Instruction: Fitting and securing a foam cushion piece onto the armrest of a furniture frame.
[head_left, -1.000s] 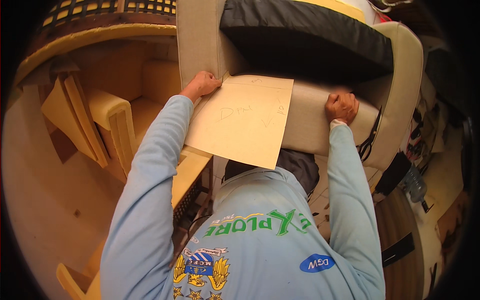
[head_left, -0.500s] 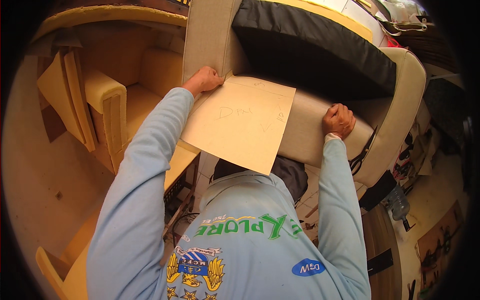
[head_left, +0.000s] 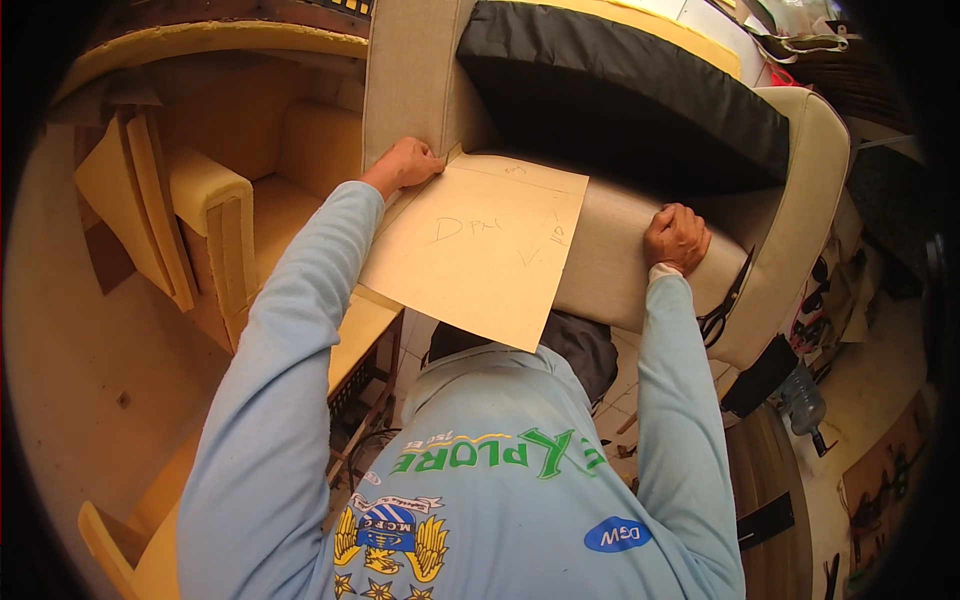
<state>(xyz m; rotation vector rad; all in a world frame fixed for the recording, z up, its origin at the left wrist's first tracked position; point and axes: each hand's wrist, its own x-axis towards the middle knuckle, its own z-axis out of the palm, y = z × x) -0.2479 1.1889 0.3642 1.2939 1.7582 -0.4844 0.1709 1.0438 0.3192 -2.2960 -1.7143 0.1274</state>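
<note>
A cream paper sheet (head_left: 470, 260) with pencilled markings lies on the beige upholstered seat (head_left: 610, 280) and overhangs its near edge. My left hand (head_left: 405, 163) is closed at the sheet's top-left edge, fingertips pressed on it beside the seat's left arm (head_left: 408, 70). My right hand (head_left: 678, 240) rests as a fist on the seat, right of the sheet; whatever it holds, if anything, is hidden. Black scissors (head_left: 718, 320) lie near the seat's right end. Behind both hands stands a thick black padded piece (head_left: 620, 90) between the seat's arms.
A yellow foam-covered chair frame (head_left: 215, 195), with foam panels (head_left: 130, 210) leaning on it, stands at the left, and a yellow foam piece (head_left: 355, 340) is below it. At the right are a plastic water jug (head_left: 800, 400), scraps and a board with tools (head_left: 885, 470).
The view has shifted slightly, bringing more of the far floor and red item into sight. Both hands and the sheet stay in about the same places on the seat.
</note>
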